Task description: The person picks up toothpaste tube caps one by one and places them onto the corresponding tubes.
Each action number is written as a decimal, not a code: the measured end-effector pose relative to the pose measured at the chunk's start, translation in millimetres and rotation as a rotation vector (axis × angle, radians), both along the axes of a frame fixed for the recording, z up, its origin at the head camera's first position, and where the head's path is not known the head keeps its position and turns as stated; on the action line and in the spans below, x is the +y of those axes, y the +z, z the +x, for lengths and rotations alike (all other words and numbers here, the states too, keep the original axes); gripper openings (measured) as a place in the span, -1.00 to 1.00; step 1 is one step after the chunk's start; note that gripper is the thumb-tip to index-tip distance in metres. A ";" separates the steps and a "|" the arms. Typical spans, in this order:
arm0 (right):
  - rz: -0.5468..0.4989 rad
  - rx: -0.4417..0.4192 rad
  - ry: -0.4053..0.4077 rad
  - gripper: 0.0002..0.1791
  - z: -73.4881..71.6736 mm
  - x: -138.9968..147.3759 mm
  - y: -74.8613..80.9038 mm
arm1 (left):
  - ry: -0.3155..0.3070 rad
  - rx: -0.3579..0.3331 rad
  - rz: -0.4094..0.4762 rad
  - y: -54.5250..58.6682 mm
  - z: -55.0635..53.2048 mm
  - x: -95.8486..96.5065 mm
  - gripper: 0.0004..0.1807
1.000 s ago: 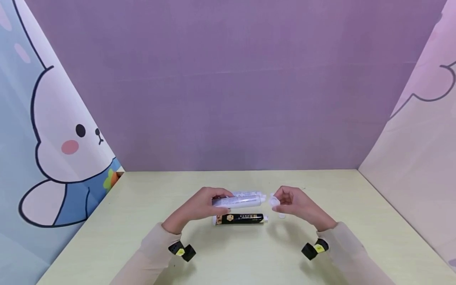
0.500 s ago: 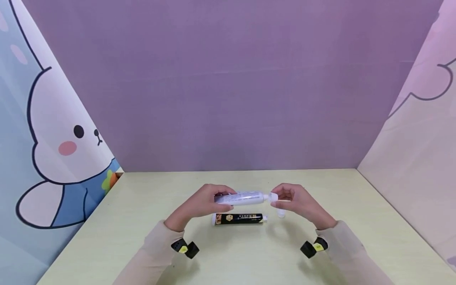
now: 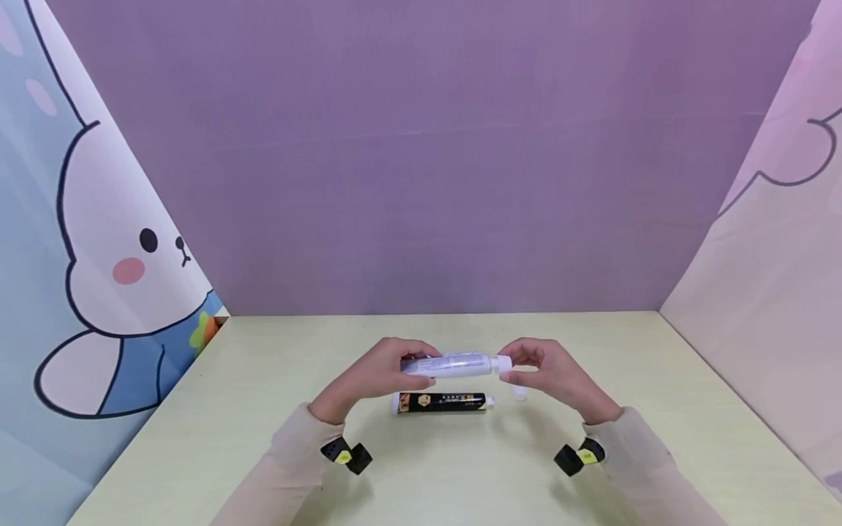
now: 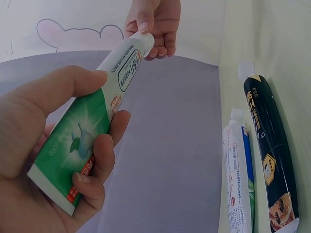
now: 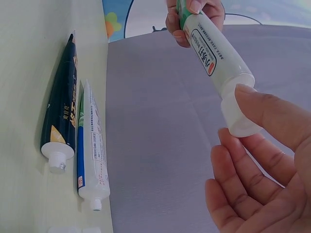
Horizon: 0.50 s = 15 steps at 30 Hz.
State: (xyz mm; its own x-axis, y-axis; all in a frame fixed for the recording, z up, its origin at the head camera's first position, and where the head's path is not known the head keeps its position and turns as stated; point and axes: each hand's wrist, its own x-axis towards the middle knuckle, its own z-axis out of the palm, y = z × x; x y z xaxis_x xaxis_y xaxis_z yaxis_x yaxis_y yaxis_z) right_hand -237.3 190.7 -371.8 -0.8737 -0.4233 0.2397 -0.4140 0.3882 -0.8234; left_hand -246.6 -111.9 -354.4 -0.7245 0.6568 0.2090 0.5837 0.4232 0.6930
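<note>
My left hand (image 3: 384,372) grips a green and white toothpaste tube (image 4: 73,136) above the table, its neck toward the right. At that neck is a white cap (image 5: 237,116), which my right hand (image 3: 546,372) pinches between thumb and forefinger. The cap sits over the tube's mouth; whether its thread has caught, I cannot tell. Below lie a black toothpaste tube (image 3: 442,402) and, in both wrist views, a white and blue toothpaste tube (image 5: 95,150). Both lying tubes show bare nozzles. In the head view the white and blue one is hidden behind the held tube.
A loose white cap (image 3: 520,393) rests on the pale table (image 3: 447,475) right of the black tube. White caps (image 5: 63,229) show at the bottom of the right wrist view. A purple backdrop (image 3: 434,161) rises behind the table, with printed cloth (image 3: 118,219) at the sides.
The right hand has brought the white cap left onto the mouth of the held tube. The left hand has raised that tube slightly and moved a little right. The black tube has stayed put.
</note>
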 end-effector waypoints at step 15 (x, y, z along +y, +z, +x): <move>-0.014 0.019 -0.057 -0.68 15.9 -7.9 -1.5 | -0.023 -0.014 -0.001 -1.5 7.6 -5.8 -0.65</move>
State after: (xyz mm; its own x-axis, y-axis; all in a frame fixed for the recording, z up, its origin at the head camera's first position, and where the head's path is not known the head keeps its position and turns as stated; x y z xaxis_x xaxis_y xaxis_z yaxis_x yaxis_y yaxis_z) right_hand -221.4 182.8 -373.2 -0.8915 -0.3693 0.2624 -0.4074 0.4001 -0.8210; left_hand -239.0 -117.7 -355.8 -0.7122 0.6734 0.1982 0.5832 0.4104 0.7011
